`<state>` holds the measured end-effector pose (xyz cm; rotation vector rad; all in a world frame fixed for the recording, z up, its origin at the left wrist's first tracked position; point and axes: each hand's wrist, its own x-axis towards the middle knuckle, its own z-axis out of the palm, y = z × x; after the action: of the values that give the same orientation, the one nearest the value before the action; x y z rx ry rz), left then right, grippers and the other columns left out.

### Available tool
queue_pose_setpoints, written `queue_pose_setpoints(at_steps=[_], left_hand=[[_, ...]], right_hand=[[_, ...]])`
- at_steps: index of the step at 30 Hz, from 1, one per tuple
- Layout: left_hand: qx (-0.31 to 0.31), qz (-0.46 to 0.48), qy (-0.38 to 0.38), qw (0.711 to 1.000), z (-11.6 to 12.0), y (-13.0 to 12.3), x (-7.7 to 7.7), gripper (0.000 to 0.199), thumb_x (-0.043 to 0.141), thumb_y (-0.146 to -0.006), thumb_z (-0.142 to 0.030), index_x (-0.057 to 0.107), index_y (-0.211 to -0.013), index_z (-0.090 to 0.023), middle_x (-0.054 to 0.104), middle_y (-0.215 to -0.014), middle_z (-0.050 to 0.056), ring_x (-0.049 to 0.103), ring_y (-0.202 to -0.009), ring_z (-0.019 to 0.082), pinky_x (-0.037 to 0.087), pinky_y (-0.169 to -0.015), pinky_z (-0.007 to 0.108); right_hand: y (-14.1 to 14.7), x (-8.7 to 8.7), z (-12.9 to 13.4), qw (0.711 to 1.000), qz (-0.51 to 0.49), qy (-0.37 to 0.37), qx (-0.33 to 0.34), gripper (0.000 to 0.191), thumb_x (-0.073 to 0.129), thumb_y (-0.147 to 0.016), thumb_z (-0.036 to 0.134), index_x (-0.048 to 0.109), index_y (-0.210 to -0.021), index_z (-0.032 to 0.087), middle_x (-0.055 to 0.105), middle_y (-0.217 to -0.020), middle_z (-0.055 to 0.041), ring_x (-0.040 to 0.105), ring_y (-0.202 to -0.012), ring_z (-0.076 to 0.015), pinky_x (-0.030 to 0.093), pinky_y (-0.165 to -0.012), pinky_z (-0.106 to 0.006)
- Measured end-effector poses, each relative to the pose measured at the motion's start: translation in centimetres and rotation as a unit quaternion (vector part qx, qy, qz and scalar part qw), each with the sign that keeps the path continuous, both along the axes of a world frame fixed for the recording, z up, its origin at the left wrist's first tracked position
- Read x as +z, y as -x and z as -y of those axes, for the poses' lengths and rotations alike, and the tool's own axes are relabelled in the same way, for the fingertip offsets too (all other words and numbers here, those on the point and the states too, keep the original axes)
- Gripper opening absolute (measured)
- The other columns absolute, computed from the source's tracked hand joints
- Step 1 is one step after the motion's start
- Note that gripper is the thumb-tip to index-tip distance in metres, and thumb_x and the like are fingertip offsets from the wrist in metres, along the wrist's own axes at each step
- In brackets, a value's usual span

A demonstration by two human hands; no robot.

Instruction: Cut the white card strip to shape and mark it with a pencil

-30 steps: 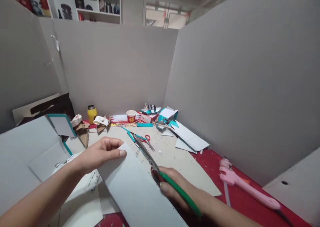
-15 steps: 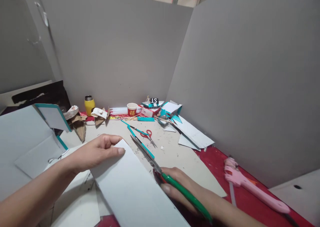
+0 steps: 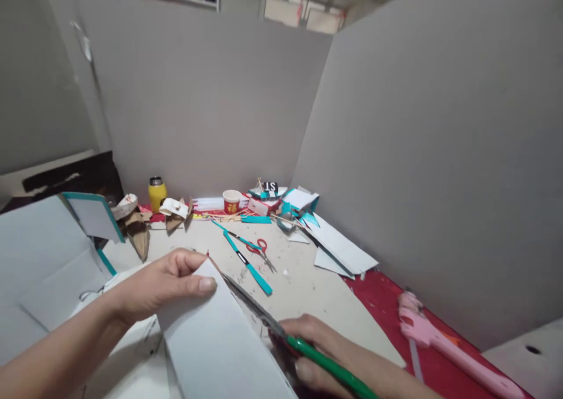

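Pinched between the thumb and fingers of my left hand (image 3: 176, 281) is the top corner of a long white piece of cardboard (image 3: 215, 340). My right hand (image 3: 319, 343) grips large green-handled scissors (image 3: 253, 306). Their blades lie along the cardboard's right edge, with the tip close to my left thumb. Whether the blades are cutting into the edge I cannot tell. Part of the right-hand fingers is hidden behind the handle and the cardboard. Beyond the blades lie a teal strip (image 3: 253, 270) and small red-handled scissors (image 3: 263, 252).
A pink glue gun (image 3: 453, 349) lies on the red cloth (image 3: 373, 293) at right. Farther back stand a yellow bottle (image 3: 157, 195) and a red paper cup (image 3: 231, 202). Folded white board (image 3: 341, 240) lies along the right partition; a large white cardboard piece (image 3: 39, 252) stands at left.
The scissors' blades have moved in against the cardboard's right edge, near my left thumb. My left hand keeps its hold. The view has tilted up slightly.
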<state>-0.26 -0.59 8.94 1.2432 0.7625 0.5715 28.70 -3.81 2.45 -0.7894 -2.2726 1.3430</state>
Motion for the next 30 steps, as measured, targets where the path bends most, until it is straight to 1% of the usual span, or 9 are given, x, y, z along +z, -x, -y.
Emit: queue_pose_setpoints(at_steps=[2, 5, 8, 12, 16, 19, 24, 30], left_hand=[[0.005, -0.007, -0.02, 1.0, 0.1, -0.2, 0.2, 0.021, 0.075, -0.077, -0.04, 0.073, -0.075, -0.019, 0.073, -0.071, 0.002, 0.065, -0.059, 0.012, 0.05, -0.056, 0.02], [0.02, -0.046, -0.042, 0.998, 0.4, -0.7, 0.3, 0.024, 0.071, -0.08, -0.043, 0.068, -0.076, -0.019, 0.072, -0.071, 0.002, 0.064, -0.059, 0.012, 0.047, -0.054, 0.02], [0.024, -0.066, -0.052, 0.996, 0.7, -1.1, 0.4, 0.027, 0.069, -0.08, -0.045, 0.066, -0.075, -0.019, 0.07, -0.071, 0.001, 0.062, -0.059, 0.013, 0.046, -0.054, 0.022], [0.011, -0.079, -0.052, 0.995, 0.8, -1.1, 0.4, 0.031, 0.069, -0.08, -0.047, 0.063, -0.075, -0.017, 0.066, -0.068, 0.0, 0.059, -0.058, 0.012, 0.045, -0.054, 0.022], [0.005, -0.094, -0.033, 0.995, 0.8, -1.1, 0.4, 0.034, 0.069, -0.081, -0.048, 0.061, -0.073, -0.016, 0.065, -0.068, 0.0, 0.058, -0.058, 0.011, 0.044, -0.053, 0.02], [-0.003, -0.096, -0.025, 0.995, 0.7, -1.1, 0.4, 0.034, 0.068, -0.082, -0.048, 0.062, -0.075, -0.015, 0.066, -0.069, 0.0, 0.059, -0.058, 0.01, 0.045, -0.053, 0.019], [0.004, -0.096, -0.018, 0.995, 0.5, -1.0, 0.5, 0.031, 0.069, -0.082, -0.046, 0.062, -0.075, -0.016, 0.069, -0.07, 0.0, 0.062, -0.059, 0.011, 0.046, -0.052, 0.018], [0.005, -0.096, -0.028, 0.995, 0.6, -0.9, 0.7, 0.031, 0.069, -0.081, -0.045, 0.063, -0.073, -0.016, 0.068, -0.067, -0.001, 0.061, -0.057, 0.01, 0.046, -0.051, 0.017]], right_hand=[[0.2, 0.3, 0.1, 1.0, -0.016, 0.004, -0.008, 0.06, 0.033, -0.088, 0.072, 0.054, -0.081, 0.017, 0.045, -0.072, -0.0016, 0.041, -0.066, -0.0166, 0.04, -0.059, -0.026], [0.6, 0.5, 0.5, 0.999, -0.032, 0.034, -0.011, 0.057, 0.034, -0.09, 0.069, 0.057, -0.089, 0.016, 0.048, -0.078, -0.0039, 0.046, -0.073, -0.0196, 0.044, -0.065, -0.027], [0.7, 0.1, 0.6, 0.998, -0.009, 0.056, -0.029, 0.05, 0.038, -0.093, 0.061, 0.059, -0.091, 0.015, 0.048, -0.079, -0.0029, 0.047, -0.073, -0.0189, 0.045, -0.066, -0.026], [0.5, -0.4, 0.5, 0.998, 0.038, 0.029, -0.049, 0.037, 0.042, -0.096, 0.047, 0.059, -0.086, 0.016, 0.052, -0.077, -0.0011, 0.049, -0.073, -0.0171, 0.045, -0.068, -0.024], [0.3, -0.6, 0.8, 0.994, 0.08, -0.022, -0.069, 0.024, 0.046, -0.096, 0.036, 0.058, -0.088, 0.016, 0.054, -0.077, 0.0003, 0.049, -0.07, -0.0149, 0.044, -0.066, -0.022], [0.4, -0.6, 1.2, 0.992, 0.096, -0.039, -0.075, 0.022, 0.048, -0.095, 0.035, 0.057, -0.087, 0.016, 0.055, -0.074, 0.0012, 0.047, -0.065, -0.0133, 0.043, -0.063, -0.021], [0.4, -0.5, 1.5, 0.991, 0.093, -0.052, -0.078, 0.028, 0.047, -0.095, 0.041, 0.059, -0.088, 0.016, 0.059, -0.074, -0.0003, 0.049, -0.064, -0.0131, 0.044, -0.063, -0.021], [0.6, -0.3, 1.8, 0.991, 0.098, -0.04, -0.084, 0.021, 0.053, -0.091, 0.036, 0.059, -0.085, 0.017, 0.061, -0.072, -0.0002, 0.05, -0.061, -0.0127, 0.043, -0.059, -0.02]])
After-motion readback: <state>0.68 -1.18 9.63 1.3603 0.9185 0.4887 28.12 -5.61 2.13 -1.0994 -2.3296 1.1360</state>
